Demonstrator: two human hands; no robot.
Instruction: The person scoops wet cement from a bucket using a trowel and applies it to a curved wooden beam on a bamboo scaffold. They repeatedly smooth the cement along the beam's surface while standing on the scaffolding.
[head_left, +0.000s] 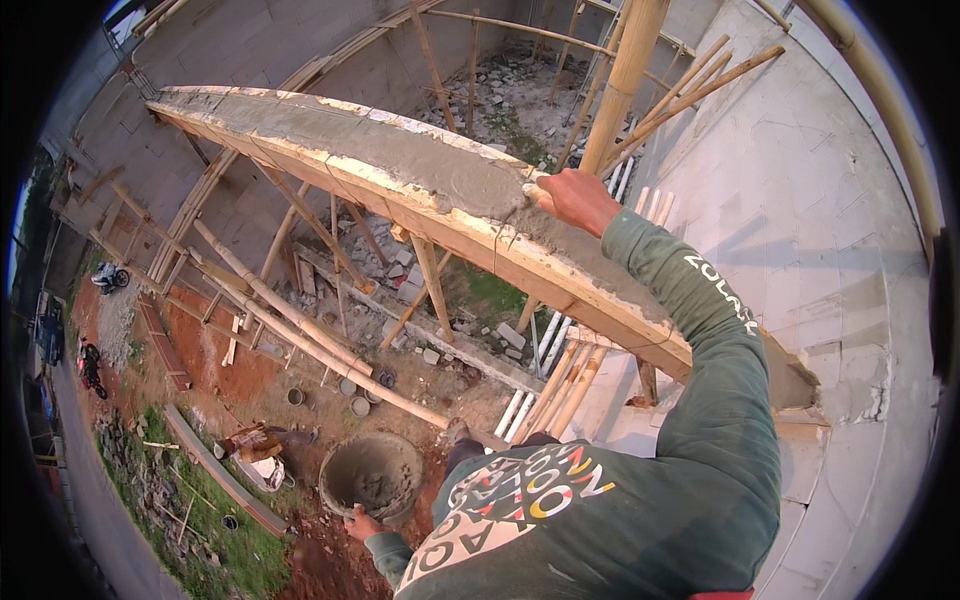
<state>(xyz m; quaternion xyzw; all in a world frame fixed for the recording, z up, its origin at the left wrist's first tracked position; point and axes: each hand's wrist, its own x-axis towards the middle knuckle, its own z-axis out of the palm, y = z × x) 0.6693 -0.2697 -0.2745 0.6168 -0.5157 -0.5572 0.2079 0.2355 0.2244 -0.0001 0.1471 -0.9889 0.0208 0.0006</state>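
My right hand (570, 200) is closed at the top edge of a long wooden formwork beam (420, 220) filled with wet grey concrete (460, 180); its fingertips are on something pale and small that I cannot make out. My left hand (362, 524), low in the view, grips the rim of a round bucket (371, 447) with grey mortar inside. My green-sleeved right arm stretches over the beam's right part.
Bamboo props (430, 290) and poles (620, 90) surround the beam, beside pale block walls (800, 180). Far below lie rubble, pipes (550, 340), small pails (360, 405), grass and red soil. A person (250, 445) is at the lower left. Motorbikes (90, 370) stand by a road.
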